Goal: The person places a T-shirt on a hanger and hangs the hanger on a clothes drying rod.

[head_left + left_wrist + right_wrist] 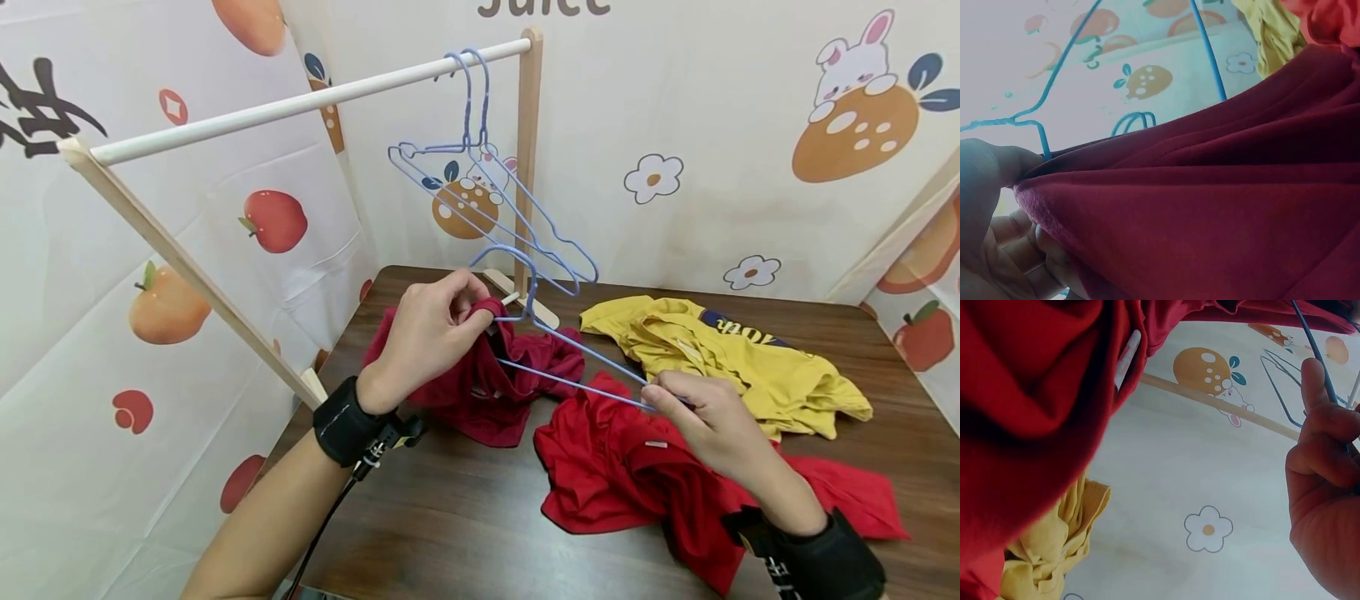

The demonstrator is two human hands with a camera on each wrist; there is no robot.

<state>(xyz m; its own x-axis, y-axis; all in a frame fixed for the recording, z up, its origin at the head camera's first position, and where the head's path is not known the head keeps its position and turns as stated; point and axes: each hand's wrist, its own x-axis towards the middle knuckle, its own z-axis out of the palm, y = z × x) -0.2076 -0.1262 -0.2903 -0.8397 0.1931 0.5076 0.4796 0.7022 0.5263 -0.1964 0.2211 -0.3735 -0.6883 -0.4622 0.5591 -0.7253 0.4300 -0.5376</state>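
Observation:
My left hand pinches the collar edge of a dark maroon shirt, close to the hook side of a blue wire hanger. One end of that hanger lies inside the shirt's neck opening, hidden by the cloth. The opposite end is gripped by my right hand, above a bright red shirt. In the left wrist view the maroon cloth is stretched out from the thumb and fingers. The right wrist view shows fingers curled round the hanger wire.
A wooden rack with a white rail stands at the left and back. Two blue hangers hang from it near its far post. A crumpled yellow shirt lies at the back right of the brown table.

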